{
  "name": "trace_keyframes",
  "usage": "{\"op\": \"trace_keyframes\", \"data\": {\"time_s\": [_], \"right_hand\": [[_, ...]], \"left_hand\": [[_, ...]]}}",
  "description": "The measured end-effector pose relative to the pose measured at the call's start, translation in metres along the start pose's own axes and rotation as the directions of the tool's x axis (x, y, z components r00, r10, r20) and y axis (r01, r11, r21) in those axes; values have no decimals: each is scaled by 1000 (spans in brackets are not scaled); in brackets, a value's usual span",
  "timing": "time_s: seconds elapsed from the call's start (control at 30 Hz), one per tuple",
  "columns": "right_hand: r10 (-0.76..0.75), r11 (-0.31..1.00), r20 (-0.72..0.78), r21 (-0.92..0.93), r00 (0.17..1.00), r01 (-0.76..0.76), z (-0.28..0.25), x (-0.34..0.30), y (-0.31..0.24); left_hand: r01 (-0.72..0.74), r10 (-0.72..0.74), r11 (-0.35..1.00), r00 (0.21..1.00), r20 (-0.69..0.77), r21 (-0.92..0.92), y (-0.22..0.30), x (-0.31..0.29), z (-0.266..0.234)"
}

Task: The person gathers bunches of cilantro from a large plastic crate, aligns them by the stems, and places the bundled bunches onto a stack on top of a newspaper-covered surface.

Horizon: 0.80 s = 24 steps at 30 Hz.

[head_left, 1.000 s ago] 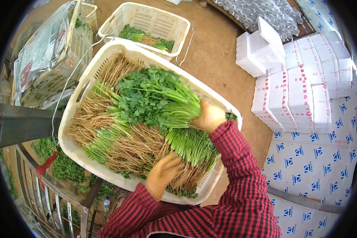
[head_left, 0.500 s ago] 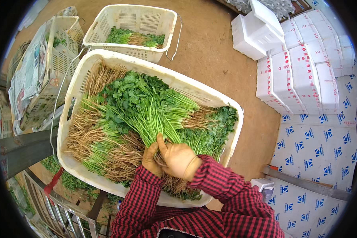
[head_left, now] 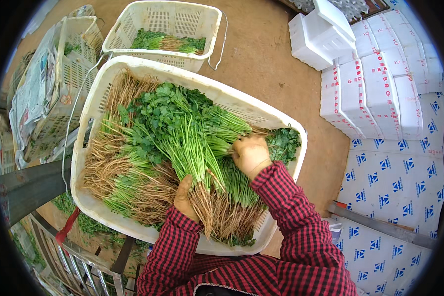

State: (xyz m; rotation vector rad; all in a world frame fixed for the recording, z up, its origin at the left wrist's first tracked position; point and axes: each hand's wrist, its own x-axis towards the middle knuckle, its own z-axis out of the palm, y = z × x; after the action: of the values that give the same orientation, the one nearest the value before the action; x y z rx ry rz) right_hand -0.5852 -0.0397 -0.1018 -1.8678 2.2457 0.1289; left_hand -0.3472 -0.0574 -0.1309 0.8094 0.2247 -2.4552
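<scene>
A large cream plastic crate (head_left: 91,185) holds several bunches of green leafy herb with long brown roots, which look like coriander. One bunch (head_left: 187,135) lies on top, its leaves toward the far left and its roots toward me. My left hand (head_left: 185,198) rests against the near left side of this bunch, thumb stretched up along the stems; its other fingers are hidden. My right hand (head_left: 251,154) is closed round the root end of another coriander bunch (head_left: 224,129) at the right. Smaller leaves (head_left: 285,143) lie beyond that hand.
A second cream crate (head_left: 209,37) with some coriander stands behind. At the left are another crate (head_left: 59,106) draped with plastic, and a metal frame (head_left: 79,246). White foam boxes (head_left: 370,93) are stacked at the right, beside patterned sheeting (head_left: 394,182) on the floor.
My right hand has left the top bunch's root end and moved right and away from me onto another bunch. The top bunch's roots now lie spread out, with my left hand still beside them.
</scene>
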Motion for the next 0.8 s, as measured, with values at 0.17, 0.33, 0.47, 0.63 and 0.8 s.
{"op": "trace_keyframes", "data": {"time_s": [0.17,0.33,0.47,0.63,0.8], "right_hand": [[-52,996,-1,75,999,52,0,-51,-83],[-99,991,-94,-94,991,90,2,-70,-125],[-234,964,-19,126,972,235,-21,-87,-128],[166,688,-203,725,965,34,-43,-60,-62],[85,979,26,-189,996,-79,27,-2,10]], "left_hand": [[-140,155,935,988,-20,326,-15,-20,10],[-88,77,961,996,51,263,-4,-35,-2],[-115,132,967,989,-60,229,4,-35,-10],[-73,74,997,997,-3,37,18,-32,-21],[82,-79,991,996,36,-107,24,-32,-23]]}}
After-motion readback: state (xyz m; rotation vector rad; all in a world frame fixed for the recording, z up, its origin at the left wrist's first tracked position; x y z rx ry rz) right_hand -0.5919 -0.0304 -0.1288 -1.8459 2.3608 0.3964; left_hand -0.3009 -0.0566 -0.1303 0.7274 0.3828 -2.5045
